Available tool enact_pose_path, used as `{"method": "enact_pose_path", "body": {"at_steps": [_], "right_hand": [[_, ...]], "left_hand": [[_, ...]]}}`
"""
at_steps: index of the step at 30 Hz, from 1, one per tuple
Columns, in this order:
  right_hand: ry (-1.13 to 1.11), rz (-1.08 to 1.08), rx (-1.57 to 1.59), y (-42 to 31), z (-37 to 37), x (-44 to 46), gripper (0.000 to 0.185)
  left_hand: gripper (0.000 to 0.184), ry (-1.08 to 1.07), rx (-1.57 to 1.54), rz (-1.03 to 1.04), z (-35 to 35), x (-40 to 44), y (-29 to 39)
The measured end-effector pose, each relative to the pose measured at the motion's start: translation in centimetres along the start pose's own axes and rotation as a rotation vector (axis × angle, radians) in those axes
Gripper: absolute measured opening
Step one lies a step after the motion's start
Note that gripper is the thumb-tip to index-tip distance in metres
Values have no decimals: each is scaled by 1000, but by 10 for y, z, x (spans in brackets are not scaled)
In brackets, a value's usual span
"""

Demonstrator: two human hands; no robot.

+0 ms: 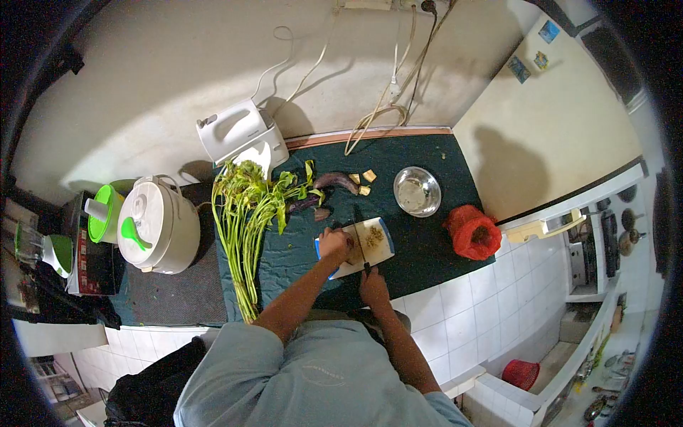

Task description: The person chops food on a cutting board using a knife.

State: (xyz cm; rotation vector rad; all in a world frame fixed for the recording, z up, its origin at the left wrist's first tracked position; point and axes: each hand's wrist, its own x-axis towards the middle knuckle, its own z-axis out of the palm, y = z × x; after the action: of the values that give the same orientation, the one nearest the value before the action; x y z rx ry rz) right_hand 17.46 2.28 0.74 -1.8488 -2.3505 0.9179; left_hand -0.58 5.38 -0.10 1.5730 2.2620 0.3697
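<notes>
A white cutting board [386,250] with blue ends lies near the counter's front edge. My right hand [373,288] is closed round the black handle of a knife [361,242], whose blade reaches across the board. At the board's left part, my left hand [333,244] has its fingers curled down beside the blade. Something brownish shows at its fingertips, too small to name. Finely chopped bits [375,237] lie on the board right of the blade. Beyond the board rest a dark purple eggplant [337,180], pale cut pieces [368,175] and a small brownish piece [321,213].
Long-stemmed leafy greens [238,235] lie to the left. A metal bowl [417,191] and a red plastic bag [472,233] stand at the right. Farther left are a rice cooker [160,235] and a green-lidded container [105,213]; a white hand mixer [238,132] sits by the wall.
</notes>
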Motion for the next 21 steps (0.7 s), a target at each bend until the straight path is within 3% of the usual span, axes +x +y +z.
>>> {"method": "enact_pose_path", "body": {"at_steps": [7,10,13,19,21], "right_hand": [[-47,-134,5,-5,-19,10,40],[-56,28,52,-8,-8,-1,41],[25,-16,45,-3,-2,-6,41],[-98,-210,-55,-23,-44,6,40],[-104,-56,34,-12,-27,11,39]], "left_hand": [[17,36,10,19,6,2,-3],[17,9,5,-1,5,1,-5],[17,1,34,1,-5,-1,1],[15,19,64,-40,3,-3,-2],[15,86,38,-42,-1,-4,2]]}}
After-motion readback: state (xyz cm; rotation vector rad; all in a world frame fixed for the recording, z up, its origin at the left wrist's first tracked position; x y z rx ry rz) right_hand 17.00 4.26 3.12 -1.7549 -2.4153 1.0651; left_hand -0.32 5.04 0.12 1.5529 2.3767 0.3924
